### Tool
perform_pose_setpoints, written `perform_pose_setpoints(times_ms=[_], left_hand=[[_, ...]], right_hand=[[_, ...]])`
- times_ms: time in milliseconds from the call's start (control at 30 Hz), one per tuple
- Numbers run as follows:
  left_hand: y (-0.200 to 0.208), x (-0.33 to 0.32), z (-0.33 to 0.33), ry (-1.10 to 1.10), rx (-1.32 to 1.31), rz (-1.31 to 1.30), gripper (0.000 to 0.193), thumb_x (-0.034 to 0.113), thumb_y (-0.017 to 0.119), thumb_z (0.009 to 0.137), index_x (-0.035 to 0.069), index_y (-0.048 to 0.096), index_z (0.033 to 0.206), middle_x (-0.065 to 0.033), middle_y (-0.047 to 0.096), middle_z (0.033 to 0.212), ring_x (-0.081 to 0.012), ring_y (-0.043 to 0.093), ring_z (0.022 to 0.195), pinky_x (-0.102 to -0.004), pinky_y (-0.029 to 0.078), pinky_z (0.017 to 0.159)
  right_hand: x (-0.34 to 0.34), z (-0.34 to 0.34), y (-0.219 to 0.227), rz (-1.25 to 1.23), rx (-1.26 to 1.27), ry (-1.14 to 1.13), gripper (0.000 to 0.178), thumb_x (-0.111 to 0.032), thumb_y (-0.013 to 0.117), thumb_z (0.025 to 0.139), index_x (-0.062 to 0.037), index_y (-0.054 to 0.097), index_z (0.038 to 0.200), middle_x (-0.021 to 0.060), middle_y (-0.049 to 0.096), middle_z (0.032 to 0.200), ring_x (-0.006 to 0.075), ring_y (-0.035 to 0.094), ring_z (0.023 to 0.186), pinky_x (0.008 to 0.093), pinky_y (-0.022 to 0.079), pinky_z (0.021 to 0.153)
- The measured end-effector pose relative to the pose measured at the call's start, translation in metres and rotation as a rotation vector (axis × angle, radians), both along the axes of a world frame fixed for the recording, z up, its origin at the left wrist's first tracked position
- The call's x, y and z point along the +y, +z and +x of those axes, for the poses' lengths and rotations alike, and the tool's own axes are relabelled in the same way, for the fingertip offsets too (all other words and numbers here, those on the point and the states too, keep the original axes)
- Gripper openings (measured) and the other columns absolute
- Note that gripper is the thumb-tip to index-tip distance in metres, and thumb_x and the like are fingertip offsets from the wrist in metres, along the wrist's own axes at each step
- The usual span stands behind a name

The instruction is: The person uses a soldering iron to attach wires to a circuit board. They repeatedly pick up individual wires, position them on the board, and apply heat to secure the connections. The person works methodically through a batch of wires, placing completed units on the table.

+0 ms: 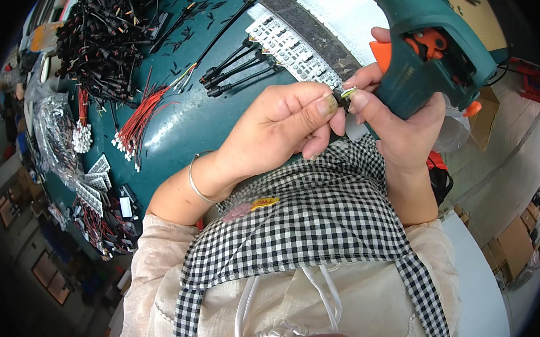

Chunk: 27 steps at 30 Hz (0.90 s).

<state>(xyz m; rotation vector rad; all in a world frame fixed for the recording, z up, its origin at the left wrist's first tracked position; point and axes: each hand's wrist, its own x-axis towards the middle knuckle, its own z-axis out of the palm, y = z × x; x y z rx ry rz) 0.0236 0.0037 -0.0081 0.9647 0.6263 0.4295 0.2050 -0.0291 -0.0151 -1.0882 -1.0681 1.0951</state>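
My left hand (285,120) is closed in a pinch around a short black cable, mostly hidden by the fingers. Thin white, yellow and green wires (349,92) stick out between the two hands, touched by the thumb tip of my right hand (403,118). That hand also wraps the grip of a dark green glue gun (405,84) with orange parts, one finger showing beyond it near the orange trigger. Just past my hands lies a row of small white circuit boards (295,56) along a dark strip (312,32). Black connector cables (239,71) lead off the boards toward me.
On the green table (186,123) a big heap of black cables (101,41) stands at the far left. Red wires with white plugs (140,120) lie nearer, beside a clear plastic bag (53,124). Further board sheets (93,185) sit by the left edge. Cardboard boxes (512,245) stand at right.
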Motion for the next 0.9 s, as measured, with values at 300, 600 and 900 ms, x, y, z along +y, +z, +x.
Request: perform_pose_setpoints(times_ms=[300,600,900], left_hand=[[-0.009,-0.009,0.006,0.332,0.298,0.691,0.016,0.010,0.057,0.095,0.003,0.059,0.080,-0.0049,0.052,0.056,-0.0119,0.051,0.049,-0.0263,0.039,0.046],[-0.017,-0.004,0.004,0.350,0.389,1.160,0.011,0.003,0.069,0.081,0.003,0.059,0.084,-0.0102,0.057,0.064,-0.0238,0.057,0.052,-0.0316,0.043,0.047],[-0.024,-0.004,0.006,0.416,0.373,1.238,0.019,-0.001,0.070,0.082,-0.003,0.059,0.097,-0.0076,0.065,0.076,-0.0145,0.065,0.060,-0.0222,0.048,0.053]], right_hand=[[-0.004,-0.007,-0.003,0.070,-0.137,-0.007,0.057,0.012,0.063,0.075,0.0120,0.044,0.129,0.0113,0.063,0.077,0.0112,0.059,0.064,0.0219,0.048,0.059],[0.000,-0.011,0.006,-0.014,-0.038,-0.051,0.058,0.010,0.066,0.074,0.0091,0.046,0.129,0.0104,0.064,0.081,0.0094,0.057,0.064,0.0200,0.046,0.057],[-0.001,-0.009,0.007,-0.107,-0.032,-0.091,0.021,0.005,0.072,0.076,0.0059,0.064,0.095,0.0050,0.068,0.076,0.0090,0.064,0.070,0.0226,0.051,0.066]])
